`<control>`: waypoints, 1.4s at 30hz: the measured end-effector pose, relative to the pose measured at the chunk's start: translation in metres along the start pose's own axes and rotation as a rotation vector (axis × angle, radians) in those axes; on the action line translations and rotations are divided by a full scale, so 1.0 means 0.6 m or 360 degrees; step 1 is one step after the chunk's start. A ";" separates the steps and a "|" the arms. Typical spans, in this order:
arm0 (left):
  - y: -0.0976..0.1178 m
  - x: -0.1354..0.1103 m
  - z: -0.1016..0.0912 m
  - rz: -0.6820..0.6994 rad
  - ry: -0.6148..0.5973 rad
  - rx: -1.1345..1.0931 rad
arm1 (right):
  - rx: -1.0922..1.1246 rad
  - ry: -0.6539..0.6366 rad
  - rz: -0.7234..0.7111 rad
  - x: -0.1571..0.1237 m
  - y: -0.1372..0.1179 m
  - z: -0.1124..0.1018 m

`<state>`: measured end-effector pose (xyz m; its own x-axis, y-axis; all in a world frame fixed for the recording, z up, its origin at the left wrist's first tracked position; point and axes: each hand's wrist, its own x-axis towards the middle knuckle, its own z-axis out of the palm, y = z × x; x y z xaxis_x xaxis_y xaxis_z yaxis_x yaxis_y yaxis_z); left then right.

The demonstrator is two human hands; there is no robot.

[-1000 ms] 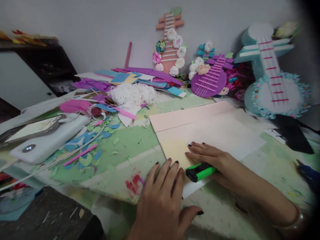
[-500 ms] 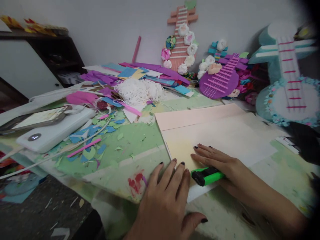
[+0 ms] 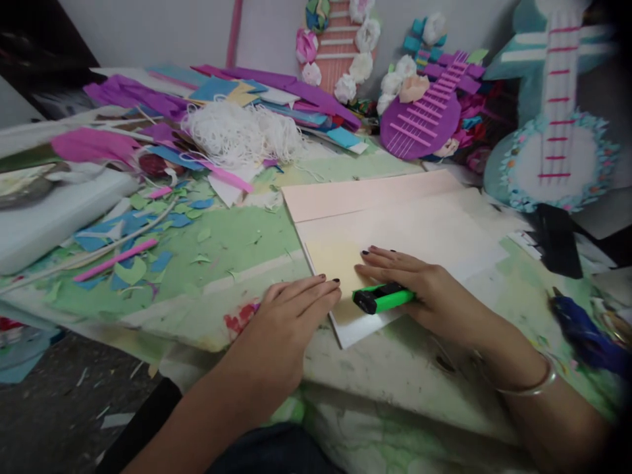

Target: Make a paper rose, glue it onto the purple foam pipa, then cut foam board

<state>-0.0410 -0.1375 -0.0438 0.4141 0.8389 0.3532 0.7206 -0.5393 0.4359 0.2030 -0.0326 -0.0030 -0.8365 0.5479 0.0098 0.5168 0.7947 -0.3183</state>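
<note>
My right hand (image 3: 429,286) holds a green and black utility knife (image 3: 395,299) under its palm, its fingers stretched out over the paper. No blade shows at the visible end. Beneath the fingertips is a small pale yellow sheet (image 3: 336,257), lying on a larger white sheet (image 3: 434,224). A peach sheet (image 3: 375,194) shows along the far side of the stack. My left hand (image 3: 296,313) rests at the stack's left edge, fingers straight and close together, fingertips touching the yellow sheet's side. It holds nothing that I can see; its thumb is hidden.
White string (image 3: 241,135) lies tangled at the back left. Paper scraps (image 3: 123,230) and a white power bank (image 3: 64,214) are on the left. Paper guitars, one purple (image 3: 419,125) and one pale blue (image 3: 498,174), stand behind. Blue-handled pliers (image 3: 587,329) lie at the right.
My left hand has shifted from spread fingers over the near edge to fingers together at the left edge. My right hand keeps the knife. The camera view has tilted downward.
</note>
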 end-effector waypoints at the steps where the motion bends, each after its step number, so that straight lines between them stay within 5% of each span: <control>1: -0.001 -0.001 0.001 0.0008 -0.0011 0.0015 | 0.0009 0.0005 0.0004 0.001 0.000 0.000; 42: 0.000 -0.005 0.016 0.0088 0.0008 0.0358 | 0.0125 0.0070 -0.0040 0.001 0.000 -0.010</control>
<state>-0.0372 -0.1395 -0.0528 0.4542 0.8077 0.3760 0.8028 -0.5541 0.2205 0.2036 -0.0310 0.0027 -0.8393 0.5403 0.0599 0.4784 0.7864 -0.3908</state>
